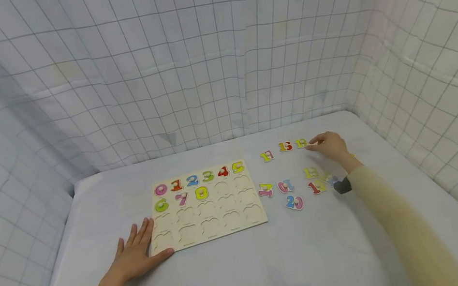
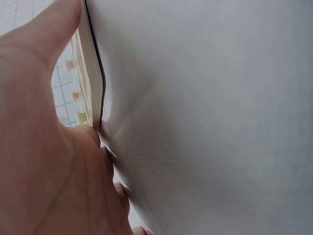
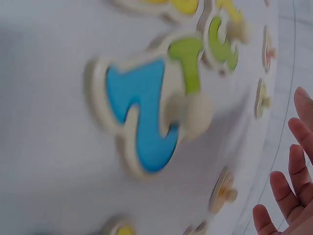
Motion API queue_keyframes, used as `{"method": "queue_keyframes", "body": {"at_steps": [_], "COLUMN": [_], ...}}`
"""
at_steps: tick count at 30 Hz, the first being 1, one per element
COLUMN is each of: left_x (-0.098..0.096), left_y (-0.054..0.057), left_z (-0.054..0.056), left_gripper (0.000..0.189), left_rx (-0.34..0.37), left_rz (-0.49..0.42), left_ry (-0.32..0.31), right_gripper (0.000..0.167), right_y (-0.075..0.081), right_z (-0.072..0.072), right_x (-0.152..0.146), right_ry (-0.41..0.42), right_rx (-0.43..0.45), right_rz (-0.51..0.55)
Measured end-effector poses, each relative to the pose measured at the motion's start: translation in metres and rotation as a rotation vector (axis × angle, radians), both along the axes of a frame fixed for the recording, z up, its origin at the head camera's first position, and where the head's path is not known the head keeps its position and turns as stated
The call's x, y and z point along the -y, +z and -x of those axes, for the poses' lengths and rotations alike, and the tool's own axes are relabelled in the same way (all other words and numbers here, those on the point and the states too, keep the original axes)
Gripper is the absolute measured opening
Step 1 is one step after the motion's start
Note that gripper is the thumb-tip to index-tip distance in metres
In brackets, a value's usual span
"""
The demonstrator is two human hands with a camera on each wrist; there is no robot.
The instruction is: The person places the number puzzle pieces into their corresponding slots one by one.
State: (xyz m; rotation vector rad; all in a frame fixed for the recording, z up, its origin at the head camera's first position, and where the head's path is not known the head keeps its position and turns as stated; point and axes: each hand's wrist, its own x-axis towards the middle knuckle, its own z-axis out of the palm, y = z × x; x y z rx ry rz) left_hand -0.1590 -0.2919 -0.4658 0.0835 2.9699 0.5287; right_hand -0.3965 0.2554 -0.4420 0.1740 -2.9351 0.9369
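My left hand (image 1: 134, 254) lies at the lower left corner of a wooden number puzzle board (image 1: 219, 232), fingers along its left edge and thumb along its front edge. The left wrist view shows the left thumb (image 2: 34, 39) against the board's side (image 2: 90, 73). My right hand (image 1: 329, 146) reaches to the back right, fingertips right beside a yellow number piece (image 1: 301, 143). In the right wrist view the right hand's fingers (image 3: 298, 169) are loosely spread, with nothing between them. A blue and green number piece (image 3: 146, 107) with a round knob lies beneath that wrist.
Pieces 0 to 8 sit in the board's upper rows; its other recesses are bare. Several loose knobbed pieces lie to its right, among them a red and orange 15 (image 1: 285, 146) and a blue and pink 20 (image 1: 294, 202). Checked cloth walls (image 1: 204, 92) surround the table.
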Motion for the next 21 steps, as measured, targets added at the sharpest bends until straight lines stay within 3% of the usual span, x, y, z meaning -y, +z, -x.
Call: {"method": "queue_keyframes", "body": {"at_steps": [7, 14, 21], "left_x": [0.0, 0.0, 0.0], "left_y": [0.003, 0.003, 0.005], "left_z": [-0.002, -0.004, -0.002], "left_gripper": [0.109, 0.107, 0.107], "left_rx": [-0.003, -0.012, 0.003], "left_rz": [-0.018, -0.012, -0.004], "left_ry": [-0.002, 0.007, -0.008], "right_gripper": [0.045, 0.044, 0.044], "right_y": [-0.012, -0.018, -0.022], "right_z": [-0.004, -0.007, -0.011], "right_x": [-0.052, -0.063, -0.069], "right_ry": [-0.061, -0.082, -0.09], "right_rx": [0.068, 0.078, 0.088], "right_rz": [-0.022, -0.051, -0.014]}}
